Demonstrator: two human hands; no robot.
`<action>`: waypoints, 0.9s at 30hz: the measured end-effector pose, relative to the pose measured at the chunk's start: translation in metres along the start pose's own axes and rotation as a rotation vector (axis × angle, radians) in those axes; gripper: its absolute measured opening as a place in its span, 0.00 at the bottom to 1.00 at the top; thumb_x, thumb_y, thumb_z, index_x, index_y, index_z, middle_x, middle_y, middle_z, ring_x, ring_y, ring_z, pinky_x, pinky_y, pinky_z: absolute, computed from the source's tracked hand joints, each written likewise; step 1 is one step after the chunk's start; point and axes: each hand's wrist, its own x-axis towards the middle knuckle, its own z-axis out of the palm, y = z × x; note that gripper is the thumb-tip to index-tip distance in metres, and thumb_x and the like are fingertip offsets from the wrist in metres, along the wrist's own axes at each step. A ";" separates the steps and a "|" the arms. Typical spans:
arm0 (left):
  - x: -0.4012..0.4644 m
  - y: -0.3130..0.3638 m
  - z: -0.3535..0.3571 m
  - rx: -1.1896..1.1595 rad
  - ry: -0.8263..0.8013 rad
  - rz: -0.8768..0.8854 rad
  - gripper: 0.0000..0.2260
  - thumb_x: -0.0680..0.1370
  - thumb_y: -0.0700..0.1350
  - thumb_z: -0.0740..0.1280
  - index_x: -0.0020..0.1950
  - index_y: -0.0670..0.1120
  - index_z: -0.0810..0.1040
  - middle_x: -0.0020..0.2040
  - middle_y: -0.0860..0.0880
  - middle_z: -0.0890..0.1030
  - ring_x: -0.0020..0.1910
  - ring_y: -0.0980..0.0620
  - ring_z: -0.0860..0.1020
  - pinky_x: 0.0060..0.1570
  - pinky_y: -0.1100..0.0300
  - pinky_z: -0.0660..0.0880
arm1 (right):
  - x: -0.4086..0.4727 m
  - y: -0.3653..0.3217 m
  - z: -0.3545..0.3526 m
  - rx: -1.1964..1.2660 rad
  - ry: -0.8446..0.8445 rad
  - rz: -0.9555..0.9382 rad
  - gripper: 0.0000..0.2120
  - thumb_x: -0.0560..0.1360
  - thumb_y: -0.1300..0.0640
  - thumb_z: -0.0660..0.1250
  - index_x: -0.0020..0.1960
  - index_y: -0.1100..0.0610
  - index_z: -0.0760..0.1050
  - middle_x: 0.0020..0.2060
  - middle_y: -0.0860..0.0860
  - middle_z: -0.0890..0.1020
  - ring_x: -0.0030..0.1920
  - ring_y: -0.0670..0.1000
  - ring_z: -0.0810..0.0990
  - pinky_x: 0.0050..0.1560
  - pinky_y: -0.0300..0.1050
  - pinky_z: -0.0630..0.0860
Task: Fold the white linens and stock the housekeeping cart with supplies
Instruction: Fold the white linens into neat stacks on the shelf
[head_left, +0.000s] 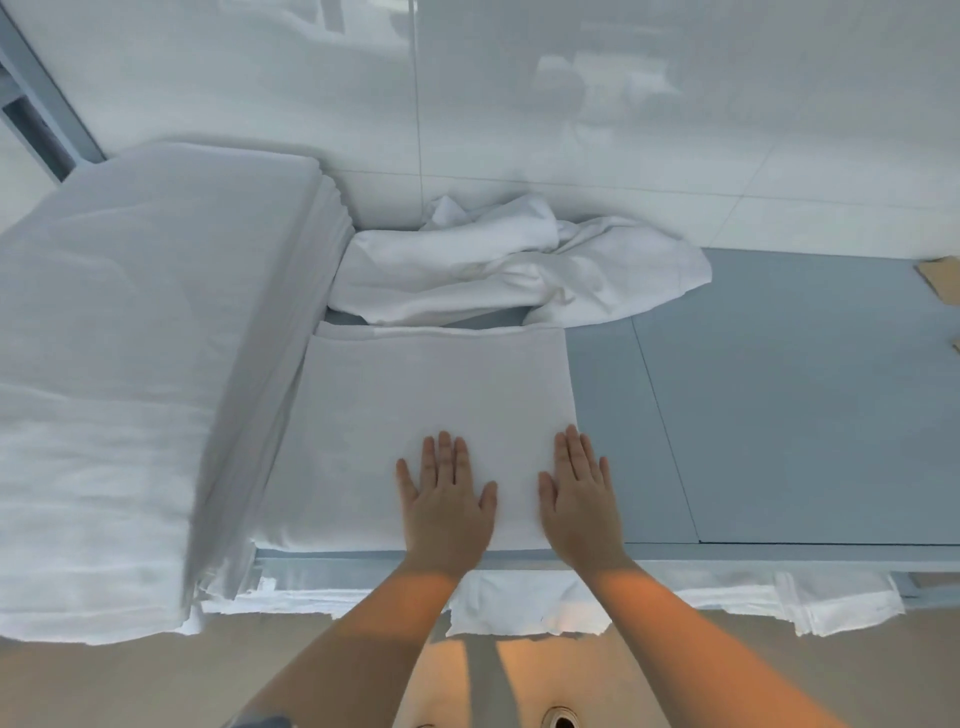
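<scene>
A hotel-style linen room. A tall stack of folded white sheets (156, 322) sits on a grey-blue counter (779, 415). Glossy white wall tiles (571, 104) line the back.

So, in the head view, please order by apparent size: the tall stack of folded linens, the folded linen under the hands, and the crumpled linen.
1. Tall stack of folded linens, though it sits nearest the camera.
2. Folded linen under the hands.
3. Crumpled linen, farther back, so unsure.
</scene>
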 end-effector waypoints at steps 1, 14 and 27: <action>0.000 -0.001 0.001 0.018 0.004 -0.006 0.31 0.80 0.60 0.44 0.79 0.45 0.47 0.79 0.46 0.48 0.77 0.47 0.44 0.70 0.41 0.35 | 0.001 0.001 0.001 -0.001 -0.005 0.016 0.27 0.82 0.52 0.52 0.77 0.59 0.50 0.77 0.52 0.52 0.77 0.51 0.48 0.76 0.49 0.41; 0.001 0.022 -0.031 -0.106 -0.125 -0.029 0.28 0.82 0.58 0.46 0.77 0.42 0.53 0.78 0.46 0.55 0.77 0.49 0.51 0.74 0.47 0.49 | -0.015 0.030 -0.021 0.140 -0.178 -0.018 0.26 0.83 0.49 0.47 0.78 0.55 0.47 0.78 0.49 0.48 0.77 0.48 0.45 0.75 0.45 0.41; -0.039 0.215 -0.067 -0.111 -0.032 0.134 0.20 0.82 0.54 0.52 0.70 0.47 0.66 0.67 0.50 0.73 0.66 0.50 0.69 0.66 0.54 0.60 | -0.060 0.198 -0.133 0.226 -0.096 0.133 0.22 0.82 0.51 0.54 0.75 0.57 0.62 0.74 0.53 0.64 0.74 0.52 0.59 0.72 0.43 0.58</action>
